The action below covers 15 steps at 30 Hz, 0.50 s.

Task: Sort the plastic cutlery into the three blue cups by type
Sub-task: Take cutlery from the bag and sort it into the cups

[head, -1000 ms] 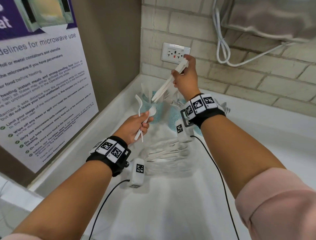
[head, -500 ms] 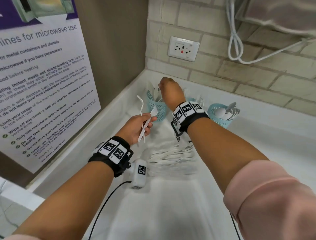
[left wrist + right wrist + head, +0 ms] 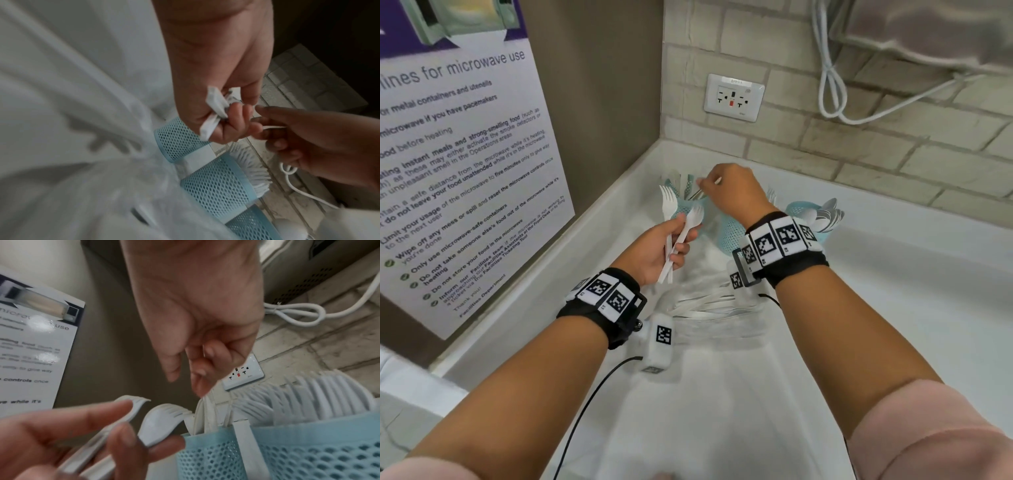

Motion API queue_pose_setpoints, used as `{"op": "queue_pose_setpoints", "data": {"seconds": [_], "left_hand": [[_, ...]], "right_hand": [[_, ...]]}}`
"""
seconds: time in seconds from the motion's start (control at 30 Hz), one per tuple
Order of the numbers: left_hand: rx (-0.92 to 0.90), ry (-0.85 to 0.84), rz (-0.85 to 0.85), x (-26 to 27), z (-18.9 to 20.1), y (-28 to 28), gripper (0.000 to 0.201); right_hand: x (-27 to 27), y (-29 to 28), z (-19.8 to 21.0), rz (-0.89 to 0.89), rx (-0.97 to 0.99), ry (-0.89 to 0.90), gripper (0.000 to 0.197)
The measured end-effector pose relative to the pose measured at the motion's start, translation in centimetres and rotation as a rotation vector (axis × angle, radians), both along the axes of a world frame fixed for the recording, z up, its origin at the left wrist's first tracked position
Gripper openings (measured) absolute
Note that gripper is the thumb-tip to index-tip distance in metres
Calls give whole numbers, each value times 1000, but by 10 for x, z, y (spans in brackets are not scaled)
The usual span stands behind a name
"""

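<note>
While loose white cutlery (image 3: 709, 305) lies nearest on the counter (image 3: 722, 411), the left hand (image 3: 657, 248) pinches two forks (image 3: 681, 236) just before the three blue cups (image 3: 732, 233); beyond, the right hand (image 3: 736, 192) hovers over the leftmost cup, fingertips (image 3: 202, 369) curled on thin white cutlery handles there.

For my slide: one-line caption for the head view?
Left hand holds two forks; right hand reaches over the left cup.

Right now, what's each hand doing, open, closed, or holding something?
Left hand: grips two white forks.
Right hand: fingers curled over the leftmost blue cup; whether it pinches anything cannot be told.
</note>
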<state>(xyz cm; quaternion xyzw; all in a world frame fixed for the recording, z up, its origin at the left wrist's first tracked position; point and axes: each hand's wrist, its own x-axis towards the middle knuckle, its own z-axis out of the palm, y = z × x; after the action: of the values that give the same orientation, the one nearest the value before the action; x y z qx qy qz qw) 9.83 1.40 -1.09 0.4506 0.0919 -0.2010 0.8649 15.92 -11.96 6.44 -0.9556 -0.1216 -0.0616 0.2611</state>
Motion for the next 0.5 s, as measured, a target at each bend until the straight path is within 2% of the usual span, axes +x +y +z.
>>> {"op": "queue_pose_setpoints", "data": {"seconds": [0.07, 0.13, 0.17, 0.23, 0.3, 0.4, 0.5], "left_hand": [[13, -12, -44, -2, 4, -6, 48], [30, -30, -84, -4, 6, -12, 64], [39, -39, -104, -5, 6, -15, 72], [58, -45, -131, -6, 6, -20, 83], [111, -39, -129, -8, 4, -26, 83], [215, -24, -116, -10, 0, -33, 72], [261, -25, -134, -12, -1, -38, 68]], "right_hand": [[-10, -5, -2, 35, -64, 155, 49], [-19, -10, -7, 68, -26, 271, 57], [-22, -14, -9, 75, 33, 303, 56], [-26, -23, -16, 59, 159, 344, 38], [-27, -32, -24, 33, 293, 389, 20], [-31, -42, -34, 31, 554, 481, 10], [-38, -50, -36, 22, 720, 519, 23]]}}
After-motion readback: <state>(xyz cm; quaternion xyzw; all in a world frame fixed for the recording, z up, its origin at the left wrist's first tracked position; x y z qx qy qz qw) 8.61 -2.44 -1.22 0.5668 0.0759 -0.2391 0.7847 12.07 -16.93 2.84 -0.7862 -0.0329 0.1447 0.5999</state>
